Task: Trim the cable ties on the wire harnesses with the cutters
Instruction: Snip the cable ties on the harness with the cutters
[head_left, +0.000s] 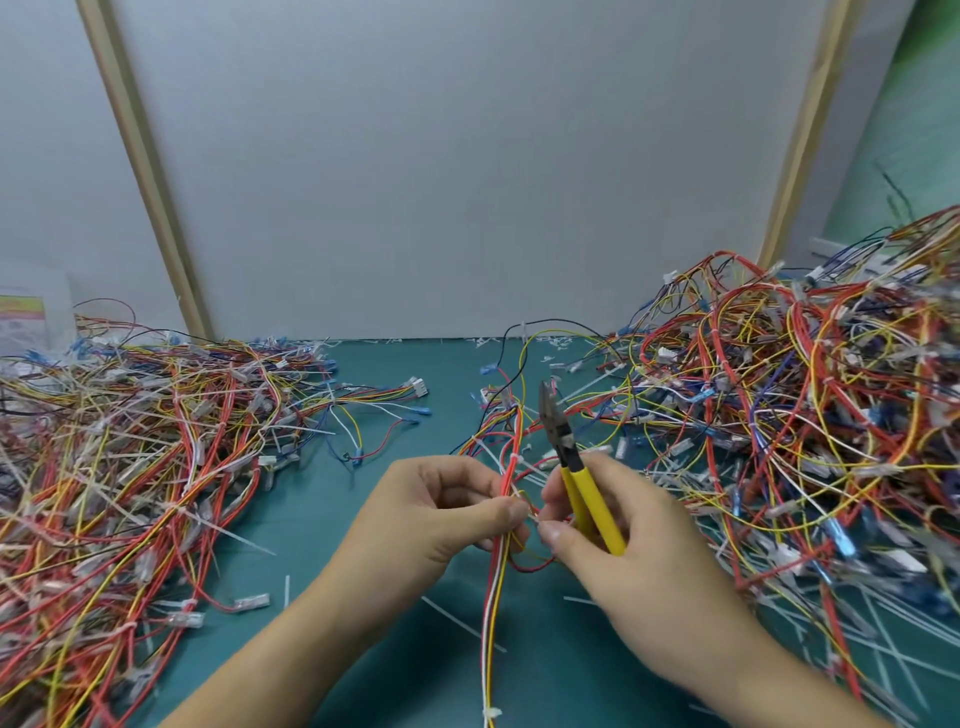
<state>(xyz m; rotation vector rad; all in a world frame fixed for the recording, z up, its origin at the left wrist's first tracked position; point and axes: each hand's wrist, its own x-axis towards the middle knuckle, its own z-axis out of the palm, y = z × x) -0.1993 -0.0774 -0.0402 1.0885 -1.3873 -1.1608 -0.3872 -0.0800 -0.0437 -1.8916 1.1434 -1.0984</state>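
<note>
A wire harness (493, 587) of red, white and yellow wires runs from the table's front edge up between my hands. My left hand (436, 514) pinches it between thumb and fingers. A white cable tie (517, 458) sits on the bundle just above that pinch, and another (491, 713) lies near the bottom edge. My right hand (618, 540) grips the yellow-handled cutters (582, 478), jaws pointing up and away, above the harness and apart from the tie. The thumb and fingertip of that hand also touch the wires beside my left thumb.
A large heap of harnesses (135, 457) covers the left of the green mat (374, 525), and a taller heap (810, 405) fills the right. Cut white tie ends (452, 618) lie scattered on the mat. A grey partition (467, 182) closes the back.
</note>
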